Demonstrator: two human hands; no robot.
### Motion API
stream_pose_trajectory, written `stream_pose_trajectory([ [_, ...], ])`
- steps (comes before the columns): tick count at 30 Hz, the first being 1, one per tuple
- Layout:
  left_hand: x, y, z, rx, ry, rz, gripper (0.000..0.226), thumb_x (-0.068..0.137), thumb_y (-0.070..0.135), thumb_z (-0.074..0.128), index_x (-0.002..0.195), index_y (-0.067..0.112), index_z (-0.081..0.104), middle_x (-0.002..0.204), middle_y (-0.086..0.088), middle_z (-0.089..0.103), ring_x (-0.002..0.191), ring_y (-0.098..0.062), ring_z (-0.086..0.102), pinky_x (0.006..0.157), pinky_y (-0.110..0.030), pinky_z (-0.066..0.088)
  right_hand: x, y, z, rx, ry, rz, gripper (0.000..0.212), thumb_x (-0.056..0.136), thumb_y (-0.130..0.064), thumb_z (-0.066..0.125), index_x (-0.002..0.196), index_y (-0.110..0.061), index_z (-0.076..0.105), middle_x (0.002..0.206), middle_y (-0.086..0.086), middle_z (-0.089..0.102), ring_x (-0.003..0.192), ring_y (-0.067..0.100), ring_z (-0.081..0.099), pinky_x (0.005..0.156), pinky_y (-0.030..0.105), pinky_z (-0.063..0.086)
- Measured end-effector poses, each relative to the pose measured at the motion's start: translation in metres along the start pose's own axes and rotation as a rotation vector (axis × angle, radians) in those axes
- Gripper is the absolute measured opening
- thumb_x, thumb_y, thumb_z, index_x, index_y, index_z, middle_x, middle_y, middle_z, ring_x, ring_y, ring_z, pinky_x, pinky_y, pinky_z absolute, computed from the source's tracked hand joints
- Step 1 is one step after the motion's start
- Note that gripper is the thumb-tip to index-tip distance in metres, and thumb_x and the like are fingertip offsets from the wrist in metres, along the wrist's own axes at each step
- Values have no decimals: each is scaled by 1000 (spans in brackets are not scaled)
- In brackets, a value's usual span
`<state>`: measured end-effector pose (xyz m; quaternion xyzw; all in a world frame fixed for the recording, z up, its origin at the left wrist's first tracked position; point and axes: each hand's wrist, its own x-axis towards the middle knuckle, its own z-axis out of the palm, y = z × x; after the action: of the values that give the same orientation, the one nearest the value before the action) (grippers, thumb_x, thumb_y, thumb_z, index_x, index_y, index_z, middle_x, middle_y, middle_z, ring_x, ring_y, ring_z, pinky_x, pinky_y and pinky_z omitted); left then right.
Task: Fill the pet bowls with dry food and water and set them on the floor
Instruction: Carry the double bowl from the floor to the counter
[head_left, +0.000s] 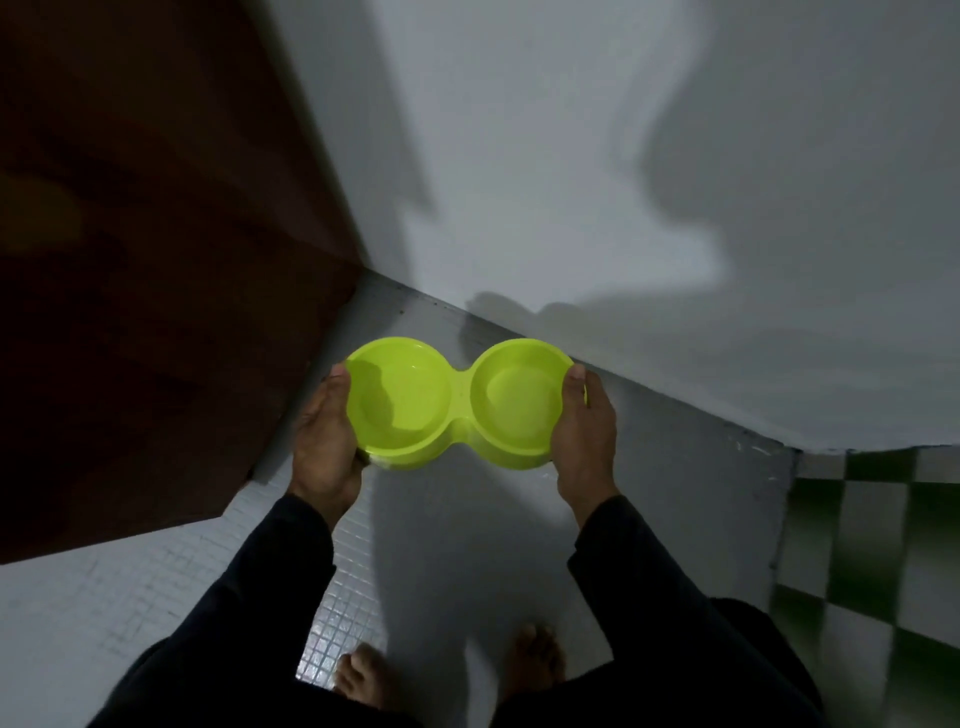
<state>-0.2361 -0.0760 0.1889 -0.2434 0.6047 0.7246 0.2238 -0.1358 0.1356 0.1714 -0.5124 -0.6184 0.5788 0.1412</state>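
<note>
Both hands carry the green twin pet bowl above the floor.

The left hand (324, 441) grips one end of the lime-green double bowl (460, 405), thumb hooked over the rim, and the right hand (584, 431) grips the other end likewise, so the bowl hangs level between them. Both wells look dry and bare, so judging by this, neither food nor water is in yet and setting down is still to come. Below the hands lies a small-tiled floor (208, 582); beyond them a pale wall (571, 182), left of them a dark wooden panel (130, 260). No brand, label or writing shows.
</note>
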Motion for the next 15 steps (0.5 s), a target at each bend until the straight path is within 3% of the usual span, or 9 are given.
stream_pose_trajectory([
  [5,-59,59,29,27,-8,13,20,107,36,50,104,35,70,98,20,77,101,-11,69,87,-38,55,-31,-76,-40,20,22,1,24,106,-49,42,110,-42,65,116,-7,68,110,20,62,99,40,51],
  [9,-111,107,46,0,-10,21,17,105,38,53,110,36,69,120,9,72,119,-22,65,100,-49,53,-62,-137,-76,42,41,0,22,107,-46,43,109,-41,64,113,-10,66,109,17,61,98,38,51],
  [15,-189,179,64,19,-32,32,16,105,38,53,104,40,69,98,23,75,102,-9,67,79,-34,54,-113,-219,-120,47,54,2,22,107,-46,44,110,-40,65,114,-9,67,110,19,61,94,36,50],
])
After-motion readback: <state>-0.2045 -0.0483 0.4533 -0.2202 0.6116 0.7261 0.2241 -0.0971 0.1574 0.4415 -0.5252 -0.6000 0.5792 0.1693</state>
